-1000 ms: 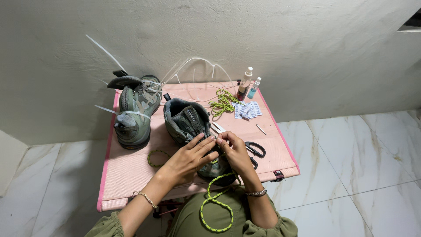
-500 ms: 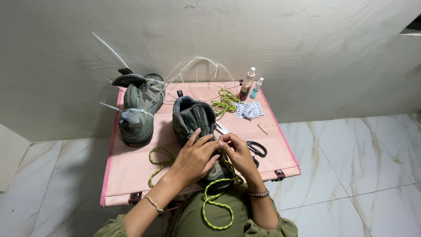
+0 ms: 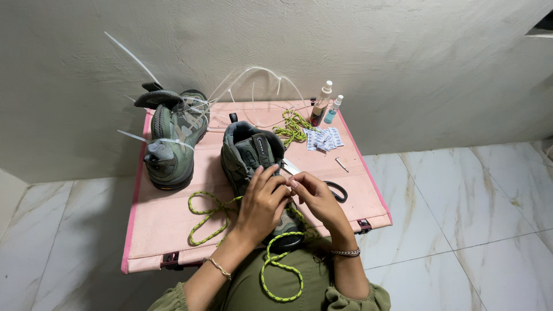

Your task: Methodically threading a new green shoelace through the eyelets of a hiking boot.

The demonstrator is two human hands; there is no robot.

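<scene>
A grey-green hiking boot (image 3: pixel 252 151) stands in the middle of the small pink table (image 3: pixel 173 224), toe toward me. My left hand (image 3: pixel 262 203) rests on the boot's front over the lacing, fingers curled. My right hand (image 3: pixel 314 197) is beside it, fingertips pinching at the same spot. A yellow-green lace (image 3: pixel 210 213) loops from under my hands across the table to the left and hangs down over my lap. What the fingers pinch is hidden.
A second boot (image 3: pixel 173 138) with white zip ties stuck through it stands at the back left. Black-handled scissors (image 3: pixel 334 190), a spare lace bundle (image 3: pixel 292 126), two small spray bottles (image 3: pixel 321 103), packets (image 3: pixel 322 139) and loose zip ties lie at the back right. Wall behind, marble floor around.
The view has shifted slightly. The lace loop on the table to the left has come into sight, and both hands have stayed together on the boot's front.
</scene>
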